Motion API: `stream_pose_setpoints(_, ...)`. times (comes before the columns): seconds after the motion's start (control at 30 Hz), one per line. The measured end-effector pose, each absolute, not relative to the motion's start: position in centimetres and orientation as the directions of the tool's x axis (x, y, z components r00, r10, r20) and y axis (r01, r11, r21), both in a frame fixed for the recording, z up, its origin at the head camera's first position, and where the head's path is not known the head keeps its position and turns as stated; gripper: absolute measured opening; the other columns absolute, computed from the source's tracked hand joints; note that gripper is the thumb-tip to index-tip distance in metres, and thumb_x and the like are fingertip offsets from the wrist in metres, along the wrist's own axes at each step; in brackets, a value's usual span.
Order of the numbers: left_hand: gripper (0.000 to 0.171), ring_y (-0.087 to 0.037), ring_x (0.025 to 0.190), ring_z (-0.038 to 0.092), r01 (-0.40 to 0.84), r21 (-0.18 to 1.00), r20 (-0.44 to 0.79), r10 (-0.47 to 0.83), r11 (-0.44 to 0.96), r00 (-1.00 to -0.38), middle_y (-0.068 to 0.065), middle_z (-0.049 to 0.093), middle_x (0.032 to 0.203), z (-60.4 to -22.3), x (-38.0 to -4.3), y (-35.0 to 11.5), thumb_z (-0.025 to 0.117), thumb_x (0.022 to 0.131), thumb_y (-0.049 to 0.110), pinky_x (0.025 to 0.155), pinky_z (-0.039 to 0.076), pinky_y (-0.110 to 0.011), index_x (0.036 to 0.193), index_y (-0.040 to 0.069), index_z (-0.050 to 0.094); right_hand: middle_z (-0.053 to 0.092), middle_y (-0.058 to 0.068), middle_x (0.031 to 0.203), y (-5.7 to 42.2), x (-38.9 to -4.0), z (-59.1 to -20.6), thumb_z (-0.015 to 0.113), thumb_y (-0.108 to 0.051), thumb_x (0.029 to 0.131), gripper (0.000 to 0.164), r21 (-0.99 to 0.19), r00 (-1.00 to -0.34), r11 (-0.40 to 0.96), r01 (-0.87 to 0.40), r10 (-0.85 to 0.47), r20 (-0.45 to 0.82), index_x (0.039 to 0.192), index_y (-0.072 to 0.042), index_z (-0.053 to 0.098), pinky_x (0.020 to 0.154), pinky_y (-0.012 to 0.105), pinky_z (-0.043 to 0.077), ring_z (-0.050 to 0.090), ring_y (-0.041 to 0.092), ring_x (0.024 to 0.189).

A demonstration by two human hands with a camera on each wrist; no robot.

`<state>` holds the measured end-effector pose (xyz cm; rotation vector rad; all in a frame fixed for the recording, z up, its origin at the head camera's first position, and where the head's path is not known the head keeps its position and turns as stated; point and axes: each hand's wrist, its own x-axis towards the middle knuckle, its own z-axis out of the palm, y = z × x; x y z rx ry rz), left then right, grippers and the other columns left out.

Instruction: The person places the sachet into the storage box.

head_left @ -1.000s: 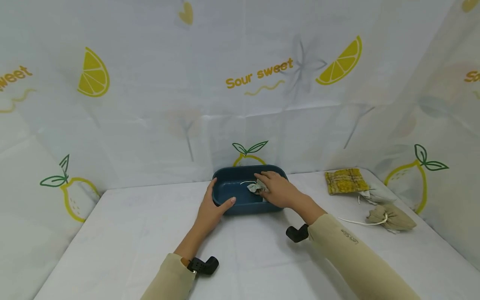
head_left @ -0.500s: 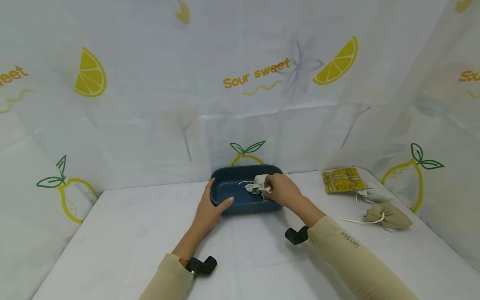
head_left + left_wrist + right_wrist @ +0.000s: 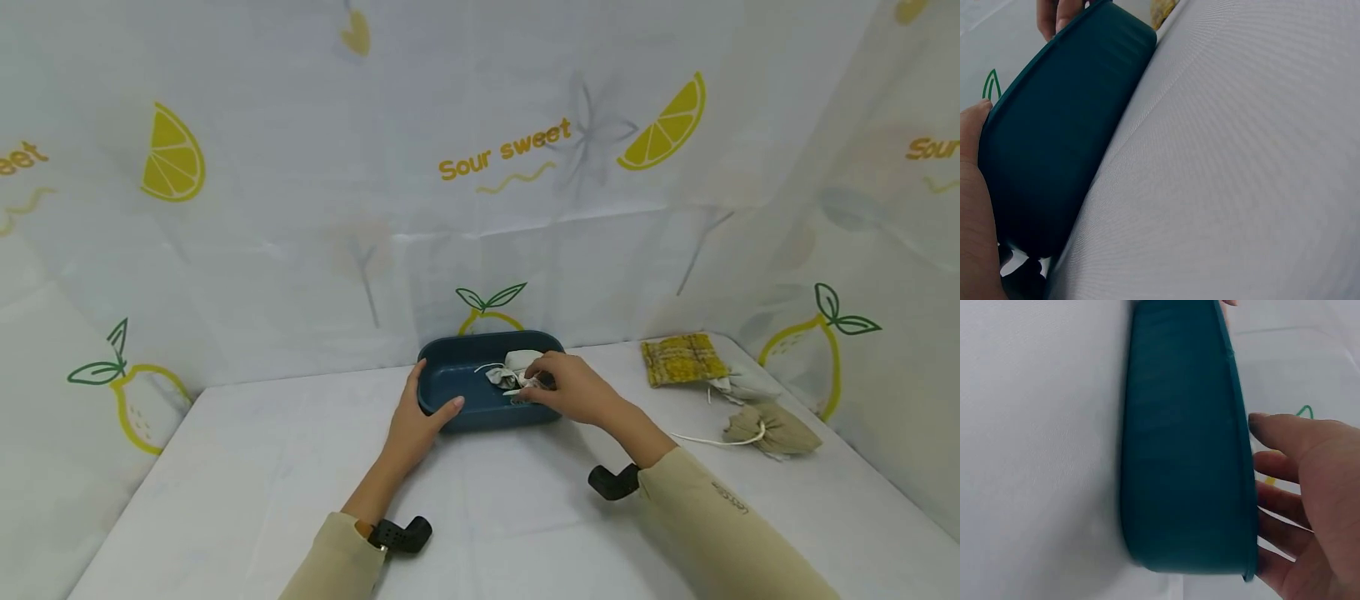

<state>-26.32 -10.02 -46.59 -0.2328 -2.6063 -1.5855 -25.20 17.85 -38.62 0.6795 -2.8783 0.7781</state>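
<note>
A dark blue tray [image 3: 465, 419] stands on the white table against the back curtain. My left hand [image 3: 415, 425] grips its left end, thumb at the near rim and fingers round the far side. Inside the tray's right half lie a white pouch [image 3: 522, 359] and a grey-green gathered pouch top [image 3: 498, 377] with a white cord. My right hand [image 3: 573, 387] is over them, thumb and index finger apart near the gathered cloth. In the right wrist view the tray wall [image 3: 1185, 444] hides the fingertips.
On the right of the table lie a yellow plaid pouch [image 3: 684, 360], a whitish pouch [image 3: 750, 383] partly beneath it, and a tan drawstring pouch [image 3: 780, 429] with a long white cord. A white curtain with lemon prints [image 3: 491, 250] rises behind the table.
The right hand first covers the pouches, then draws its fingers together by the gathered cloth; now its thumb and index finger are spread. The left hand stays on the tray.
</note>
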Motion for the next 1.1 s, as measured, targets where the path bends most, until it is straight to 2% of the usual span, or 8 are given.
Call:
stream_pose_setpoints(0.33, 0.096, -0.037, 0.156, 0.023, 0.180, 0.872, 0.158, 0.086, 0.456, -0.984, -0.009, 0.021, 0.170, -46.7, -26.5, -10.1, 0.071, 0.087, 0.058, 0.121, 0.025, -0.066, 0.162, 0.030, 0.017, 0.068, 0.012, 0.124, 22.1, -23.0, -38.4, 0.074, -0.027, 0.093, 0.030, -0.447, -0.887, 0.783, -0.433, -0.280, 0.367, 0.116, -0.008, 0.071, 0.093, 0.054, 0.055, 0.064, 0.033, 0.115)
stream_pose_setpoints(0.43, 0.096, -0.037, 0.156, 0.023, 0.179, 0.870, 0.157, 0.086, 0.459, -0.984, -0.009, 0.021, 0.170, -46.8, -26.5, -10.1, 0.071, 0.087, 0.058, 0.121, 0.025, -0.066, 0.162, 0.030, 0.017, 0.064, 0.014, 0.132, 23.8, -22.2, -38.9, 0.077, -0.036, 0.090, 0.040, -0.448, -0.906, 0.811, -0.376, -0.221, 0.360, 0.118, -0.009, 0.070, 0.097, 0.058, 0.052, 0.060, 0.038, 0.123)
stream_pose_setpoints(0.6, 0.096, -0.037, 0.156, 0.022, 0.171, 0.870, 0.147, 0.089, 0.463, -0.985, -0.009, 0.020, 0.170, -46.8, -26.5, -10.0, 0.071, 0.088, 0.058, 0.121, 0.025, -0.066, 0.162, 0.030, 0.017, 0.051, 0.017, 0.147, 26.4, -20.7, -39.2, 0.079, -0.046, 0.086, 0.061, -0.472, -0.931, 0.834, -0.286, -0.127, 0.341, 0.131, -0.009, 0.063, 0.101, 0.065, 0.046, 0.051, 0.043, 0.132)
stream_pose_setpoints(0.87, 0.097, -0.037, 0.156, 0.023, 0.164, 0.875, 0.140, 0.086, 0.455, -0.986, -0.009, 0.020, 0.170, -46.6, -26.4, -10.0, 0.071, 0.087, 0.057, 0.121, 0.025, -0.065, 0.162, 0.029, 0.017, 0.047, 0.028, 0.145, 30.3, -18.6, -38.6, 0.086, -0.033, 0.081, 0.078, -0.469, -0.881, 0.836, -0.285, -0.035, 0.472, 0.143, -0.001, 0.050, 0.095, 0.071, 0.041, 0.044, 0.051, 0.131)
stream_pose_setpoints(1.1, 0.097, -0.037, 0.156, 0.022, 0.163, 0.877, 0.136, 0.092, 0.453, -0.986, -0.009, 0.020, 0.170, -46.4, -26.3, -10.0, 0.071, 0.087, 0.058, 0.121, 0.024, -0.065, 0.163, 0.030, 0.016, 0.038, 0.033, 0.152, 34.7, -17.3, -39.8, 0.091, -0.033, 0.074, 0.094, -0.453, -0.851, 0.879, -0.150, 0.118, 0.512, 0.148, 0.001, 0.043, 0.095, 0.078, 0.034, 0.035, 0.059, 0.134)
